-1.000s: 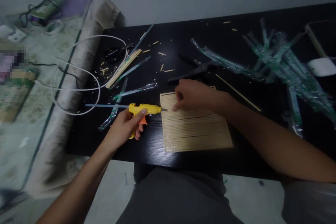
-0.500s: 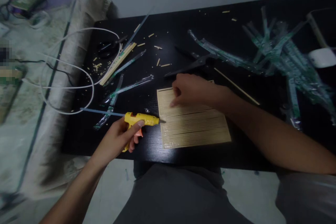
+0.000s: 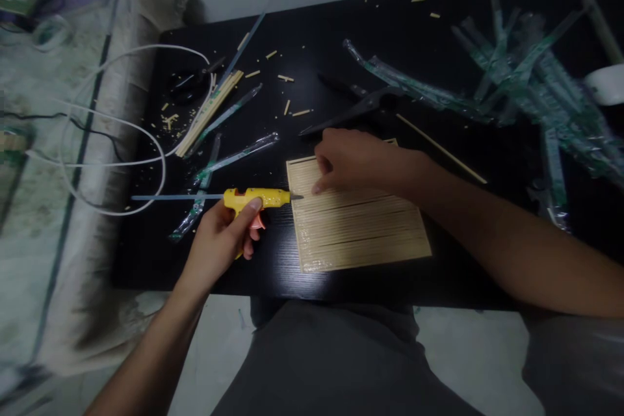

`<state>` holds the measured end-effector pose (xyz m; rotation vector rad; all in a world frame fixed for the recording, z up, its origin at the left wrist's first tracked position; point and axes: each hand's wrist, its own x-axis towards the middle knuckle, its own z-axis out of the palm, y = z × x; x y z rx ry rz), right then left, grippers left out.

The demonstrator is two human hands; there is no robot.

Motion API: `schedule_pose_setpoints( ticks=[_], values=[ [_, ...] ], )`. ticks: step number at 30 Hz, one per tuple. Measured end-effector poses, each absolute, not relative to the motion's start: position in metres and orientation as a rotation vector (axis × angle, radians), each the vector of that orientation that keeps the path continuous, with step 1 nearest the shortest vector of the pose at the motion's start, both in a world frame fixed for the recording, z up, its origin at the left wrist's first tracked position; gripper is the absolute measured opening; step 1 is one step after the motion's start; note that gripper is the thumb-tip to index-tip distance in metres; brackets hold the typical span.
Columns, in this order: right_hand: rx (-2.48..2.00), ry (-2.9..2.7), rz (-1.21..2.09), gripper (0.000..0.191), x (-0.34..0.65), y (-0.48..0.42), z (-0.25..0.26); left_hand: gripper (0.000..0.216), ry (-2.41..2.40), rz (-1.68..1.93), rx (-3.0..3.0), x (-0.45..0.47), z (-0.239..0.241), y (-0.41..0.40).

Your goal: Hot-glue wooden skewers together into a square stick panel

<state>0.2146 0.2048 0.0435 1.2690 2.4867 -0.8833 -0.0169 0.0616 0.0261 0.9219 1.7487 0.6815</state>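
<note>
My left hand is wrapped around a yellow hot glue gun with an orange trigger. A long translucent glue stick sticks out of its back. The metal nozzle points right, over the left edge of a flat panel of thin wooden sticks laid side by side. Shiny glue shows along that left edge. My right hand lies over the upper part of the panel with its fingers curled in and a fingertip low against the sticks. Whether anything is between those fingers is hidden.
Behind the panel lie black scissors; a second dark pair lies left. A stick bundle, a white cable and stick scraps are at left. Clear plastic wrappers and a single stick are at right.
The glue gun has moved up along the panel's left edge, its nozzle now nearer my right hand. My right hand stays curled over the panel. The whole view has shifted slightly.
</note>
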Motion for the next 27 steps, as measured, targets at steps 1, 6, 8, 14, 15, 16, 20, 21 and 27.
schedule_pose_setpoints(
  ticks=[1,6,8,14,15,16,20,21,27],
  values=[
    [1.272,2.483,-0.886,0.034,0.215,0.204,0.044,0.042,1.751,0.683,0.921,-0.017,0.026,0.061],
    [1.287,2.462,-0.866,0.032,0.215,0.201,0.046,0.045,1.763,0.600,0.890,-0.020,0.028,0.051],
    [1.289,2.477,-0.855,0.033,0.215,0.201,0.045,0.048,1.764,0.567,0.877,-0.021,0.029,0.046],
    [1.285,2.493,-0.842,0.034,0.215,0.202,0.041,0.053,1.728,0.540,0.856,-0.024,0.030,0.034],
    [1.284,2.486,-0.839,0.034,0.215,0.202,0.042,0.052,1.722,0.540,0.854,-0.025,0.030,0.033],
    [1.283,2.483,-0.838,0.034,0.215,0.202,0.043,0.052,1.721,0.541,0.853,-0.025,0.029,0.033],
    [1.270,2.472,-0.840,0.033,0.215,0.201,0.045,0.048,1.754,0.603,0.848,-0.025,0.029,0.039],
    [1.267,2.474,-0.841,0.032,0.215,0.200,0.045,0.047,1.769,0.624,0.847,-0.024,0.029,0.041],
    [1.287,2.458,-0.844,0.030,0.214,0.201,0.043,0.045,1.815,0.616,0.858,-0.023,0.029,0.049]
  ],
)
